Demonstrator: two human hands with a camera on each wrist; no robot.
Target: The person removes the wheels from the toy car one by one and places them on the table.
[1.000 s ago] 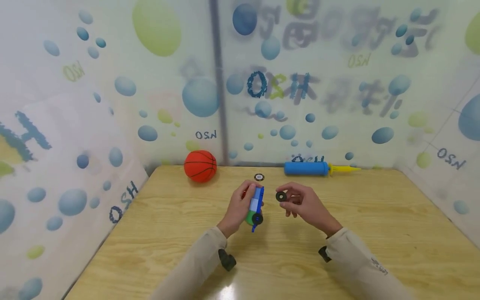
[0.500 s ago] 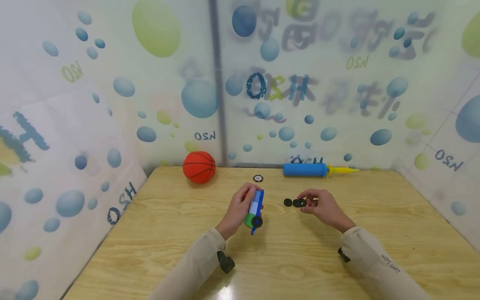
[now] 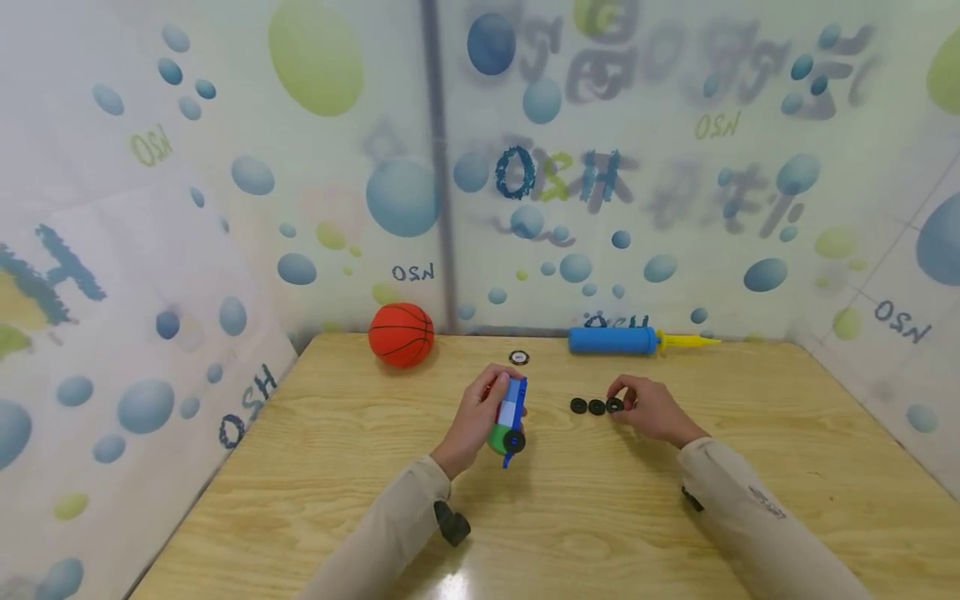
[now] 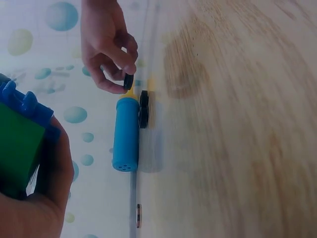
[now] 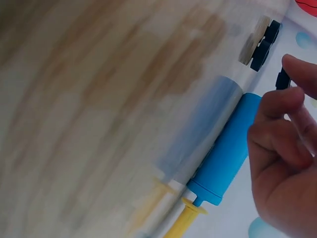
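Head view: left hand (image 3: 480, 414) grips the toy car (image 3: 510, 414); right hand (image 3: 651, 410) fingers pinch a black wheel (image 3: 614, 405).

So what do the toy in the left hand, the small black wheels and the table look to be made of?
Toy: moulded plastic, probably; studded blue and green blocks with a slight gloss.
Wheels: matte black, likely rubber or plastic; too small to tell which.
Table: light wood or wood-look laminate; visible grain under a glossy finish that mirrors light near the front edge.
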